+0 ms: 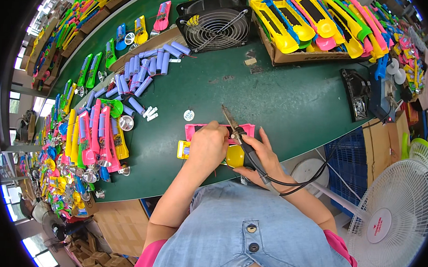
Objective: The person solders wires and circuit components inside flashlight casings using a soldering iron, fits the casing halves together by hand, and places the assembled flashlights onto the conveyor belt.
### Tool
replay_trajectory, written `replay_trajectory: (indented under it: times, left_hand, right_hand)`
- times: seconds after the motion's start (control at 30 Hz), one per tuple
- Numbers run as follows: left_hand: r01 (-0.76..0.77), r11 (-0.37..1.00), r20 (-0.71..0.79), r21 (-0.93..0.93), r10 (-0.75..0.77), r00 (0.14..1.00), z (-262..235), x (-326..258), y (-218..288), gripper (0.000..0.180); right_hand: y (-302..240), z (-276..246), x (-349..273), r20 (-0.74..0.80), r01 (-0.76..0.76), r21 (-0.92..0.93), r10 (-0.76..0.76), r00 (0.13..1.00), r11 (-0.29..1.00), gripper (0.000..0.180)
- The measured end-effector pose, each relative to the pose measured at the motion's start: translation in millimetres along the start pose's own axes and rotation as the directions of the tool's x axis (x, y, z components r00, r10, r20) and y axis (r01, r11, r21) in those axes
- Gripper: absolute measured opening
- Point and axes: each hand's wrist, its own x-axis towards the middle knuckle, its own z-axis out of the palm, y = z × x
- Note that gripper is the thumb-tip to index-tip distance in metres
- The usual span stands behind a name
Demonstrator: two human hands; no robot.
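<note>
My right hand [265, 158] holds a soldering iron [252, 157] with a black cable, its bare tip pointing up and away over the bench. The same hand's fingers are beside a pink plastic torch shell [191, 131] lying crosswise in front of me. Over the middle of that shell, my left hand [210, 147] is closed with its fingertips bent down; what they pinch is hidden. Nearer to me, a yellow torch shell [235, 156] lies partly beneath both hands. A round white sticker [189, 115] is just beyond the pink shell.
Purple battery cells [142, 69] are heaped at the left, beside stacked torch shells [95, 137] with reflectors. A black fan [215, 25] stands at the back, near a carton [300, 58] of coloured shells. At right are a power unit [383, 94] and a white fan [393, 218].
</note>
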Motion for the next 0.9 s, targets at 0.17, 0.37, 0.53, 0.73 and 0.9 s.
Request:
replay_trajectory:
  times: [0.17,0.37,0.53,0.73,0.9]
  left_hand:
    - [-0.164,0.983,0.025,-0.086,0.167,0.986,-38.3,-8.2,-1.0,0.017]
    - [-0.437,0.895,-0.040,-0.086,0.436,0.899,-12.2,-34.3,-10.3,0.023]
    - [-0.400,0.916,-0.295,-0.030,0.374,0.879,27.1,-41.5,-12.4,0.022]
    - [-0.382,0.923,-0.179,-0.048,0.369,0.912,10.4,-37.6,-11.9,0.025]
    - [-0.441,0.893,-0.112,-0.092,0.431,0.895,4.5,-35.2,-14.6,0.023]
  right_hand:
    - [2.3,-11.8,5.9,-0.004,-0.068,-0.040,0.068,0.998,0.997,0.073]
    - [14.2,-37.4,24.7,0.046,0.031,-0.018,-0.030,0.999,0.999,0.072]
    - [8.2,-35.0,20.4,0.074,-0.083,-0.023,0.084,0.994,0.996,0.067]
    - [3.2,-23.3,-13.3,-0.187,0.003,0.048,0.006,0.982,0.999,0.054]
    - [-0.6,-19.9,-30.4,-0.233,0.008,0.043,0.003,0.973,0.999,0.042]
